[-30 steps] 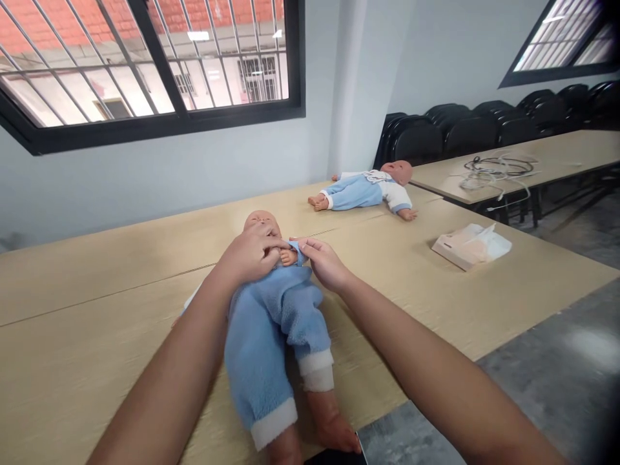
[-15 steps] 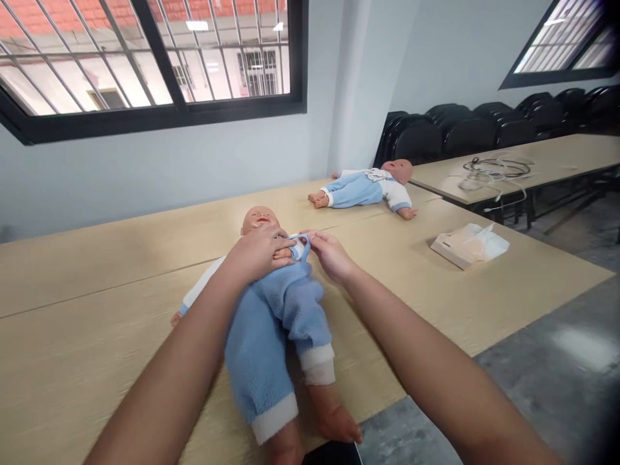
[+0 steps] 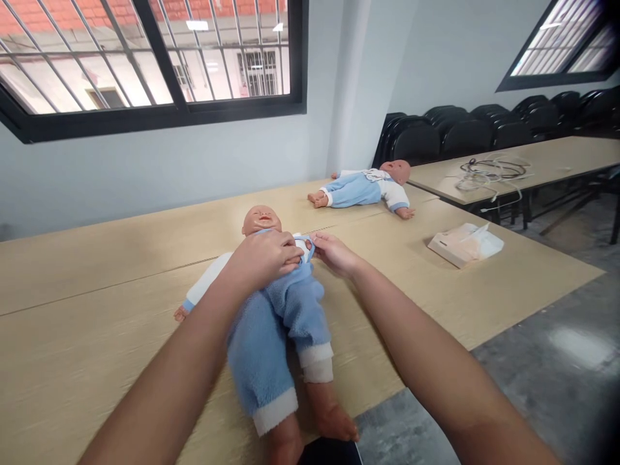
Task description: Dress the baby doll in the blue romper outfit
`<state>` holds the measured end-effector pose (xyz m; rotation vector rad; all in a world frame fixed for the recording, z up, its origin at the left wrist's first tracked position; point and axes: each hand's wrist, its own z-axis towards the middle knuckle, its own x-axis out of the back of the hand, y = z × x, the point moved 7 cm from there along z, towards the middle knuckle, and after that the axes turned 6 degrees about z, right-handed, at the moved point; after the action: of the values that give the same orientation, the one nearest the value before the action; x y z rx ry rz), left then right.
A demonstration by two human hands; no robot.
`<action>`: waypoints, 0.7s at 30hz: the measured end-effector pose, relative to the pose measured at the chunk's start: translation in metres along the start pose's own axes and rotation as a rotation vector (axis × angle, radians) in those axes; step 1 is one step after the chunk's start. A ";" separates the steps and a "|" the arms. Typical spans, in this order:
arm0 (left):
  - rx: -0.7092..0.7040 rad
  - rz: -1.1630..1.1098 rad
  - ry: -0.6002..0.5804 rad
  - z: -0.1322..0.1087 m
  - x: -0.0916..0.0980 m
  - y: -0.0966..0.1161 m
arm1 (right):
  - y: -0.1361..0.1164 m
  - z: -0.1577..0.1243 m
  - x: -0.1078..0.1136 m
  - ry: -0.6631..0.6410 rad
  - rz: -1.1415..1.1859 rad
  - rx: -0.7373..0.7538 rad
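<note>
A baby doll [image 3: 268, 323] in a blue and white fleece outfit lies on its back on the table, head away from me and feet at the near edge. My left hand [image 3: 266, 258] rests on its chest, fingers curled; what they grip is hidden beneath them. At the doll's shoulder on the right, my right hand [image 3: 332, 250] pinches a thin blue strap [image 3: 310, 248]. White sleeve cloth shows between my hands. The doll's other arm [image 3: 206, 287] stretches out on the left, partly behind my left forearm.
A second doll [image 3: 361, 187] in similar clothes lies farther back on the table [image 3: 402, 258]. An opened tissue box [image 3: 462, 245] sits to the right. Coiled cables [image 3: 494, 171] lie on another table, with black folding chairs [image 3: 465, 134] stacked behind.
My left hand has shifted slightly down from the doll's chin, its fingers curling more. My right hand still pinches the strap, and more white cloth shows between my hands.
</note>
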<state>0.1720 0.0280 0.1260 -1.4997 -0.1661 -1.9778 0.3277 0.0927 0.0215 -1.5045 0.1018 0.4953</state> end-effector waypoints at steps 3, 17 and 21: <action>-0.046 -0.013 0.035 0.000 0.014 0.019 | 0.006 0.001 0.002 -0.018 0.039 -0.029; 0.072 -0.515 0.262 -0.014 0.074 -0.005 | 0.014 0.007 0.015 0.115 0.101 -0.085; 0.429 -0.455 0.499 -0.028 0.070 -0.052 | 0.017 0.008 0.010 0.008 0.159 -0.139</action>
<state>0.1107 0.0269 0.1940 -0.7085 -0.7135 -2.4062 0.3281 0.1024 0.0029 -1.6423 0.1984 0.6347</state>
